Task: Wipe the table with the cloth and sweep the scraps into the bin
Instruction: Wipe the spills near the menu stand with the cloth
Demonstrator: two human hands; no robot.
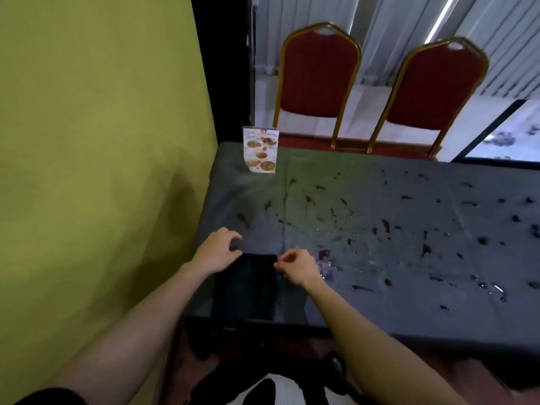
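Nearest the camera, two bare forearms reach out over the near edge of the table (380, 311), which is covered in a dark grey sheet. Between the arms a dark cloth (245, 287) lies flat on the table as a folded rectangle, its near end at the table's near edge, close to the table's left end.

The left hand (217, 249) sits at the cloth's far left corner, fingers curled with the tips drawn toward the thumb; whether it pinches the cloth or only touches it I cannot tell. The right hand (296, 266) is at the far right corner, fingers bent in and thumb meeting them at the cloth's edge, seemingly nipping that corner, though blur hides the contact.

To the right of the right hand and onward across the table, dark scraps (385, 225) and wet drops are scattered, thickest in the middle and right. No bin shows.

Farther back, near the far left corner, a menu stand (260, 149) is upright. Beyond the table stand two red chairs (318, 80) with gold frames. A yellow-green wall (96, 141) runs along the left
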